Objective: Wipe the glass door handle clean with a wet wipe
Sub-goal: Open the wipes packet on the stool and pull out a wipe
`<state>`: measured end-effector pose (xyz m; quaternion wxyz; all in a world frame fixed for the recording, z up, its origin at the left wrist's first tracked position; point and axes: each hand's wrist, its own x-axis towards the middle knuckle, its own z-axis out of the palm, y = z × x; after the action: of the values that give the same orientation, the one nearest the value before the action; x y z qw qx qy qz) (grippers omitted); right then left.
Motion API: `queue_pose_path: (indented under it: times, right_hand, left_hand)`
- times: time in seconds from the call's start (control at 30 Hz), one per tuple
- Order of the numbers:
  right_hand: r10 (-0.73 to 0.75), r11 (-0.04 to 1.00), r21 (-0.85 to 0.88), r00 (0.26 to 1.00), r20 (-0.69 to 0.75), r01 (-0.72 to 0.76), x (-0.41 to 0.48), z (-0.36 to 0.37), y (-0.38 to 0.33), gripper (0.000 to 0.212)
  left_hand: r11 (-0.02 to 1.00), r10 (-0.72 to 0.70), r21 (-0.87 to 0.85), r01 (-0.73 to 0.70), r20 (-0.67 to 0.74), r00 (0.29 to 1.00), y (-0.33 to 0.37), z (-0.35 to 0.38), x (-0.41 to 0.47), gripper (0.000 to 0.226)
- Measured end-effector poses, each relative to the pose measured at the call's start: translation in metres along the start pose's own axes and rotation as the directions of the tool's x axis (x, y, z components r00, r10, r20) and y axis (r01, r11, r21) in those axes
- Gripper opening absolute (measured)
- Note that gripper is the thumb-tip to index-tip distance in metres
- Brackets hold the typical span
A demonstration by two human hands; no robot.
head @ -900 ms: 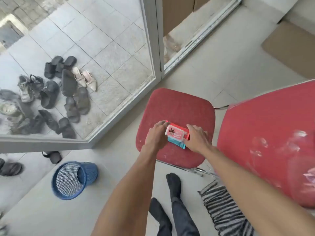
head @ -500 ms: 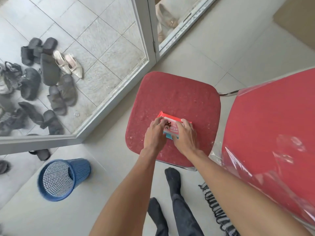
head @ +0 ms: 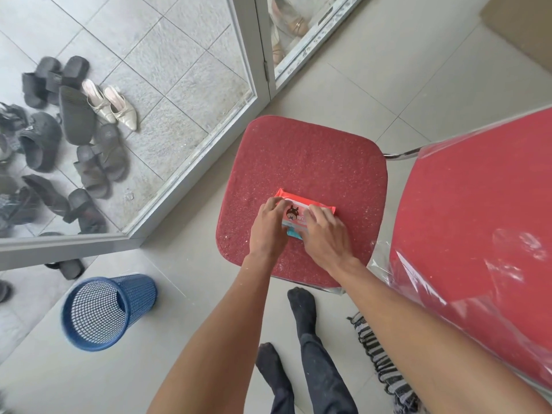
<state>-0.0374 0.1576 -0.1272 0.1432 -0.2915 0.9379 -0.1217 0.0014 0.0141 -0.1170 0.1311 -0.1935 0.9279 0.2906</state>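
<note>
A red and white wet wipe pack [head: 294,217] lies on the red cushioned chair seat [head: 304,156]. My left hand [head: 267,230] grips the pack's left end with curled fingers. My right hand [head: 327,234] covers the right half, its bent fingers on the top face. Both hands hide much of the pack. The glass door's grey frame [head: 259,55] stands beyond the chair. No door handle is in view.
A blue mesh wastebasket [head: 104,312] stands on the tiled floor at the lower left. A second red chair wrapped in clear plastic [head: 484,222] is at the right. Several sandals and shoes [head: 77,121] lie behind the glass. My feet in dark socks [head: 301,309] are below the seat, next to a striped rug [head: 385,366].
The view has tilted down towards the chair. My right hand has slid left from the pack's right edge onto its top. My left hand has stayed at the left end.
</note>
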Motion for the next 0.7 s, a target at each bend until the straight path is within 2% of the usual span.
queue_pose_path:
  times: [0.07,0.13,0.2,0.27,0.37,0.43,0.47,0.57,0.7]
  right_hand:
    - [-0.017,0.999,0.046,1.000,-0.009,0.017,-0.001,0.000,0.003,0.038]
    - [0.006,0.983,0.182,0.999,-0.048,0.003,0.000,-0.001,0.008,0.034]
    - [0.106,0.937,0.343,0.991,-0.079,-0.072,0.005,-0.005,0.014,0.032]
    - [0.244,0.886,0.426,0.966,-0.091,-0.184,0.017,-0.008,0.019,0.029]
    - [0.431,0.818,0.466,0.896,-0.106,-0.338,0.038,-0.010,0.025,0.023]
    - [0.492,0.790,0.472,0.864,-0.106,-0.392,0.049,-0.010,0.028,0.015]
    - [0.502,0.789,0.460,0.859,-0.101,-0.408,0.052,-0.010,0.029,0.009]
    - [0.511,0.797,0.412,0.857,-0.069,-0.442,0.053,-0.007,0.029,0.015]
    - [0.453,0.826,0.392,0.891,-0.035,-0.405,0.039,-0.002,0.022,0.004]
  left_hand:
    - [1.000,0.003,-0.019,-0.003,-0.007,1.000,-0.001,0.001,0.000,0.064]
    - [1.000,0.004,-0.028,-0.004,-0.013,1.000,-0.001,0.001,0.000,0.070]
    - [1.000,-0.004,-0.028,0.003,-0.010,1.000,-0.002,0.002,0.000,0.081]
    - [0.999,-0.018,-0.044,0.019,0.005,1.000,-0.001,0.002,-0.001,0.089]
    - [0.998,-0.029,-0.061,0.030,0.015,0.999,-0.002,0.001,-0.002,0.087]
    - [0.999,-0.012,-0.051,0.012,0.013,1.000,-0.003,0.001,-0.001,0.079]
    - [0.999,-0.001,-0.043,0.002,0.015,1.000,-0.004,0.001,-0.001,0.074]
    - [1.000,0.028,-0.013,-0.028,0.016,0.999,-0.006,0.003,-0.002,0.060]
    - [1.000,0.023,0.021,-0.022,-0.030,0.999,-0.001,0.007,-0.003,0.057]
